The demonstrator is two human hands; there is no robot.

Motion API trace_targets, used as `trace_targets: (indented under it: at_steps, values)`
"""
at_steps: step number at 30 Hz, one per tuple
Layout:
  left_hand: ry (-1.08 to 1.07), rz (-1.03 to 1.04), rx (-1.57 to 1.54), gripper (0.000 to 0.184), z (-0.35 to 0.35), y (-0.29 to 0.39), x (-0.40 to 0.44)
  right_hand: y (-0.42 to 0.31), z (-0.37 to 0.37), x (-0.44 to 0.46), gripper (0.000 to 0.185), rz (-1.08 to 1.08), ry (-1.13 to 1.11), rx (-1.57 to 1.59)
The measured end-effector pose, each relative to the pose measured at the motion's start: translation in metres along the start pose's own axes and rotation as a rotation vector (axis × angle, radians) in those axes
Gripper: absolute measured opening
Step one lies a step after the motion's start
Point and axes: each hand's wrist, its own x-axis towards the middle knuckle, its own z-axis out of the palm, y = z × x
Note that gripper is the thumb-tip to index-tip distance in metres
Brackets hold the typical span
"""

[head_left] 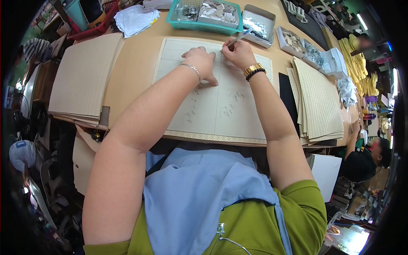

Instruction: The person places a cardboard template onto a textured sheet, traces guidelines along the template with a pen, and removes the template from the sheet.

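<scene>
A large pale board (178,114) with a woven-pattern border lies on the table in front of me. Thin ruled lines cross it, and handwriting (233,105) runs over its lower half. My left hand (200,63) rests on the board with its fingers spread, holding nothing. Just to its right, my right hand (239,54) grips a pen (242,36) whose tip end is down near the top of the board, close to the ruled middle line. The fingers partly hide the pen's lower end.
Stacks of patterned boards stand left (80,76) and right (321,102). Along the back are a teal basket (204,26) of small pieces, a box of packets (258,25), further small boxes (291,42) and a white cloth (136,20). Other people sit at both sides.
</scene>
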Motion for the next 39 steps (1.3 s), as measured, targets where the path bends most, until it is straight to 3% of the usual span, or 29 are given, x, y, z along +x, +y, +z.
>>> trace_targets:
  at_steps: [14,20,39]
  values:
    - [0.011,0.010,-0.022,0.100,0.000,0.000,-0.002,0.002,0.001,-0.001,0.021,-0.019,0.006,0.019]
    - [-0.036,-0.008,-0.043,0.099,-0.002,0.000,0.000,0.017,-0.003,0.001,0.023,0.100,0.082,0.194]
    - [-0.053,-0.011,-0.046,0.098,-0.001,0.000,0.002,0.004,-0.004,-0.005,0.023,0.012,0.037,0.011]
